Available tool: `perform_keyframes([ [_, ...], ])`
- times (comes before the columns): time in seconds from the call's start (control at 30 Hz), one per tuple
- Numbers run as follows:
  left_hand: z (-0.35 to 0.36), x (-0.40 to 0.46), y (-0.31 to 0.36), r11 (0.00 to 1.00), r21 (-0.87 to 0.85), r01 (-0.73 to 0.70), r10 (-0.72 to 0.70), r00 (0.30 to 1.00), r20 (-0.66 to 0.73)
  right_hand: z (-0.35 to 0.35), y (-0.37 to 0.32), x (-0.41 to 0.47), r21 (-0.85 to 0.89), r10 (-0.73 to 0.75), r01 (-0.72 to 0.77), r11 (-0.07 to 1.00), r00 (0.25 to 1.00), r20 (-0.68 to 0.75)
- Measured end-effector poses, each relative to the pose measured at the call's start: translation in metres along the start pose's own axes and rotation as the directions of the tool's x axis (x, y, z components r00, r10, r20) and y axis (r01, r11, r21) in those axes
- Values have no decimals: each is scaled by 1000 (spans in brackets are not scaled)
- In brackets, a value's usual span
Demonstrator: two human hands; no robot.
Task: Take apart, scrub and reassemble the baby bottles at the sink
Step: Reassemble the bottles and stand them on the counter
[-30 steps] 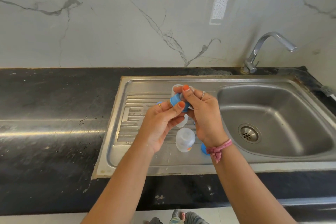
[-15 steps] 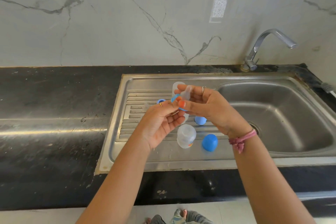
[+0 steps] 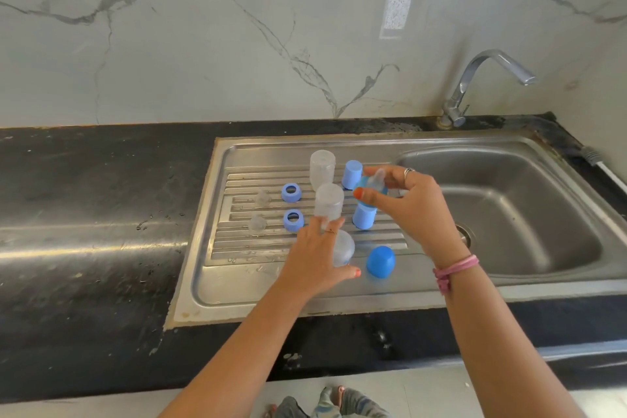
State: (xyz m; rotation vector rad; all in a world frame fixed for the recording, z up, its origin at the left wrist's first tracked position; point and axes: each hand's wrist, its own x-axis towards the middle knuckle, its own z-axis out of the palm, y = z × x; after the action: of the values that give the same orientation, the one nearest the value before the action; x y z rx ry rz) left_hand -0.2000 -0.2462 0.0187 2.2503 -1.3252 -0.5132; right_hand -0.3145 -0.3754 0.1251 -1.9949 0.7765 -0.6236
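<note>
I am holding a blue ring with its teat (image 3: 372,187) in my right hand (image 3: 407,204), pinching it between thumb and fingers, with the teat pointing up and a little away from me. My left hand (image 3: 317,256) is reaching down to the nearest clear bottle (image 3: 342,248), just under my palm; my thumb and fingers are curving around it, but I cannot tell if they are already gripping. This bottle seems to be standing upright, so its long axis is vertical, and its mouth must meet the ring from below my right hand. Two more bottles (image 3: 328,201) are standing beyond my left hand. A blue cap (image 3: 380,261) is lying between my wrists. Everything is resting on the ribbed steel draining board (image 3: 237,268), set in a dark worktop (image 3: 84,248); the basin (image 3: 529,231) is to the right of my right hand.
</note>
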Motion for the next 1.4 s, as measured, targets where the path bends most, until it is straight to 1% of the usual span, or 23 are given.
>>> perform_keyframes([
  [0.07, 3, -1, -1, 999, 35, 1, -1, 1000, 17, -1, 1, -1, -50, -7, 9, 999, 999, 36],
  [0.1, 1, -2, -1, 1000, 4, 1, -1, 1000, 10, -1, 2, -1, -96, -15, 22, 995, 997, 70],
  [0.17, -9, -6, 1, 991, -135, 13, -21, 998, -57, -1, 5, -2, -149, -17, 35, 988, 993, 120],
  [0.2, -18, -9, 3, 970, -242, 33, -63, 991, -116, -1, 6, -2, -124, -14, 28, 992, 993, 119],
  [0.23, -29, -13, 5, 920, -386, 63, -136, 977, -164, -2, 8, -3, -60, -5, 11, 998, 994, 109],
  [0.27, -42, -18, 8, 817, -569, 95, -229, 959, -169, -2, 8, -3, 42, 14, -18, 999, 995, 101],
  [0.3, -56, -23, 11, 637, -763, 108, -300, 947, -117, -2, 8, -4, 173, 41, -58, 983, 994, 102],
  [0.33, -67, -29, 12, 413, -906, 93, -320, 946, -49, -1, 9, -5, 307, 67, -99, 946, 992, 111],
  [0.37, -77, -33, 12, 221, -973, 65, -308, 951, -7, 0, 8, -6, 418, 87, -133, 899, 988, 127],
  [0.4, -84, -37, 12, 103, -994, 40, -297, 955, 8, 2, 8, -7, 499, 98, -161, 852, 984, 150],
  [0.43, -89, -41, 15, 43, -999, 23, -290, 957, 9, 5, 6, -7, 558, 95, -183, 809, 978, 184],
  [0.47, -92, -44, 18, 15, -1000, 12, -289, 957, 7, 7, 4, -9, 605, 81, -203, 770, 971, 223],
  [0.53, -95, -47, 25, -9, -1000, 10, -301, 954, 12, 14, -2, -11, 668, 52, -238, 705, 957, 287],
  [0.63, -96, -48, 28, -40, -999, 34, -315, 948, 45, 21, -6, -12, 689, 39, -257, 678, 948, 316],
  [0.77, -99, -48, 22, -35, -999, 26, -308, 951, 36, 25, -8, -13, 697, 58, -289, 657, 940, 335],
  [0.87, -97, -46, 22, 38, -999, -8, -311, 950, -19, 27, -8, -12, 668, 112, -301, 680, 944, 311],
  [1.0, -92, -45, 21, 202, -979, -24, -323, 942, -90, 31, -10, -11, 620, 184, -332, 711, 939, 292],
  [1.13, -96, -45, 11, 345, -938, 32, -279, 958, -70, 35, -15, -11, 538, 256, -361, 762, 930, 263],
  [1.2, -99, -46, 5, 441, -894, 75, -236, 971, -35, 35, -18, -11, 490, 270, -359, 794, 931, 244],
  [1.27, -99, -46, 1, 573, -810, 127, -208, 978, 6, 36, -22, -10, 403, 267, -353, 844, 929, 255],
  [1.3, -98, -46, 0, 659, -739, 141, -195, 981, 13, 37, -24, -10, 345, 260, -342, 874, 929, 263],
  [1.37, -95, -45, 0, 803, -586, 110, -140, 990, -5, 41, -29, -10, 228, 232, -295, 928, 935, 269],
  [1.4, -93, -46, 0, 837, -543, 70, -96, 995, -20, 43, -31, -10, 184, 214, -268, 946, 940, 267],
])
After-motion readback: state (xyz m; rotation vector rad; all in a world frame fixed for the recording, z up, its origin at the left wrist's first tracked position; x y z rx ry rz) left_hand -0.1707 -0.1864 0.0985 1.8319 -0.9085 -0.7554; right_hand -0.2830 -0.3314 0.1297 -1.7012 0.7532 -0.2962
